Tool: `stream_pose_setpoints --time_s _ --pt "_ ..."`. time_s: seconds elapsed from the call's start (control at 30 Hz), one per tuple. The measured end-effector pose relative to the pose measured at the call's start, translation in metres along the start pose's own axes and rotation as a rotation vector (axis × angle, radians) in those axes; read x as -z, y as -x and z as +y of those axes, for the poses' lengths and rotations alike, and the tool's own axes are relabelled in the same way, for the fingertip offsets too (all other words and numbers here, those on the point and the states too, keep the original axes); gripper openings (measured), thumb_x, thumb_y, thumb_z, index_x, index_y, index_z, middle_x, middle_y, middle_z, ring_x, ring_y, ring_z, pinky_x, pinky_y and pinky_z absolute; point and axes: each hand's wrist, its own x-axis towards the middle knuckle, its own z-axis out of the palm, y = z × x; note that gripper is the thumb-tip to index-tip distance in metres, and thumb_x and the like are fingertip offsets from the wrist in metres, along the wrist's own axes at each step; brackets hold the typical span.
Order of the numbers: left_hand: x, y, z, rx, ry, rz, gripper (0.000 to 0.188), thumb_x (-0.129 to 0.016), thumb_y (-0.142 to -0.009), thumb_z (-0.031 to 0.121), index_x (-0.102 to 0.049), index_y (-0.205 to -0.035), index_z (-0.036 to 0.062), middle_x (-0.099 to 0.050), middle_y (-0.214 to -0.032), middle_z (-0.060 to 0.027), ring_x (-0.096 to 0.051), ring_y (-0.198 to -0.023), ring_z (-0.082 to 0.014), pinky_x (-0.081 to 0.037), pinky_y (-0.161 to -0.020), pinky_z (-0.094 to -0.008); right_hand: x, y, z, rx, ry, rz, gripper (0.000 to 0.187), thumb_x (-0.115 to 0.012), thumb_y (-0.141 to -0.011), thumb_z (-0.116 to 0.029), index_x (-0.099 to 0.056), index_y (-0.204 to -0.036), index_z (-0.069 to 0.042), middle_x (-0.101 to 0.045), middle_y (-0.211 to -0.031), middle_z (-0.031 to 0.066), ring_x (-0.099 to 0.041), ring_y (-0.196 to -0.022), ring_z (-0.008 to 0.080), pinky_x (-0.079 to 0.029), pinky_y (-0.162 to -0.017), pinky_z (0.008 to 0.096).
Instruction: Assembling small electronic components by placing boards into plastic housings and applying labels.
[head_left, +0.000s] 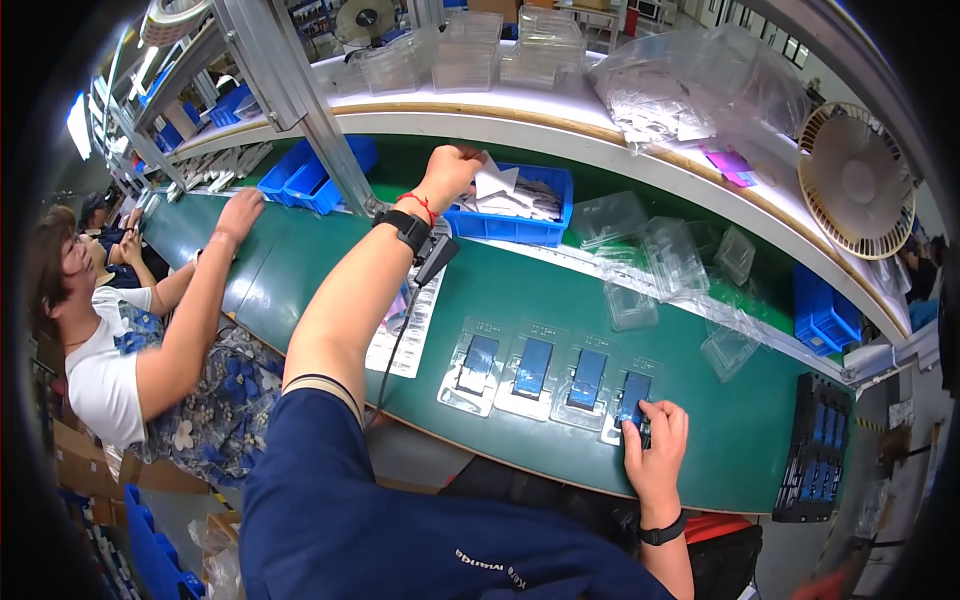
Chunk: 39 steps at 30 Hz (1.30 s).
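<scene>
My left hand (447, 177) reaches over the blue bin (525, 232) at the back, its fingers pinching a white paper piece (489, 180). More white paper pieces (540, 203) fill that bin. Near the front edge, my right hand (657, 447) has thumb and fingers closed around the lower end of a flat dark-blue rectangular piece (634, 392). This piece lies in the rightmost of several clear plastic trays (611, 432) set in a row. The other trays hold similar pieces, such as the flat blue piece (533, 366) second from the left.
Loose clear plastic covers (675, 255) lie behind the row. A black rack (812, 450) stands at the right end of the green table (715, 350). A cable (395, 350) hangs from my left wrist. A co-worker (150, 340) sits close on my left.
</scene>
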Motion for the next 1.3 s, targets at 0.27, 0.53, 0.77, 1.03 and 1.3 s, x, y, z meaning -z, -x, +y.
stream_pose_setpoints --time_s 0.27,0.53,0.77,1.03,1.3 --pt "0.005 0.000 -0.001 0.207 0.186 0.089 0.026 -0.054 -0.087 0.007 -0.055 -0.112 -0.0029 -0.059 -0.103 -0.0116 -0.061 -0.085 -0.0213 -0.056 -0.063 -0.0334 -0.002 0.002 0.001 0.007 -0.008 0.010 0.032 -0.070 -0.071 -0.010 -0.060 -0.099 0.002 -0.052 -0.095 0.0166 -0.050 -0.090 0.0321 -0.041 -0.080 0.0397" --pt "-0.007 0.056 0.020 0.199 0.522 -0.090 0.019 -0.054 -0.088 -0.001 -0.049 -0.106 -0.0017 -0.061 -0.099 -0.0116 -0.063 -0.091 -0.0216 -0.055 -0.076 -0.0349 0.016 -0.019 -0.016 -0.047 -0.159 0.125 0.024 -0.069 -0.074 -0.008 -0.062 -0.095 0.001 -0.058 -0.091 0.0159 -0.055 -0.087 0.0295 -0.045 -0.078 0.0368" --pt "-0.039 0.176 0.033 0.159 0.560 -0.151 0.025 -0.055 -0.088 0.002 -0.048 -0.112 0.0003 -0.065 -0.096 -0.0095 -0.065 -0.083 -0.0147 -0.053 -0.064 -0.0244 -0.040 -0.107 -0.075 -0.381 -1.000 -0.200 0.024 -0.065 -0.082 -0.005 -0.062 -0.104 0.004 -0.065 -0.088 0.0083 -0.060 -0.077 0.0108 -0.047 -0.068 0.0230" --pt "-0.012 0.244 0.006 0.199 0.565 0.078 0.021 -0.054 -0.088 0.001 -0.049 -0.108 0.0003 -0.062 -0.096 -0.0098 -0.064 -0.084 -0.0157 -0.057 -0.065 -0.0260 -0.097 -0.106 -0.095 -0.554 -1.097 -0.450 0.020 -0.063 -0.080 0.001 -0.062 -0.100 0.004 -0.064 -0.075 0.0051 -0.057 -0.063 0.0071 -0.044 -0.055 0.0200" --pt "0.016 0.275 -0.021 0.150 0.469 0.353 0.020 -0.051 -0.089 -0.003 -0.049 -0.108 -0.0003 -0.060 -0.102 -0.0127 -0.063 -0.088 -0.0175 -0.058 -0.066 -0.0283 -0.126 -0.103 -0.113 -0.535 -0.897 -0.482 0.014 -0.062 -0.077 0.003 -0.062 -0.091 0.002 -0.063 -0.068 0.0051 -0.060 -0.057 0.0089 -0.045 -0.048 0.0221"
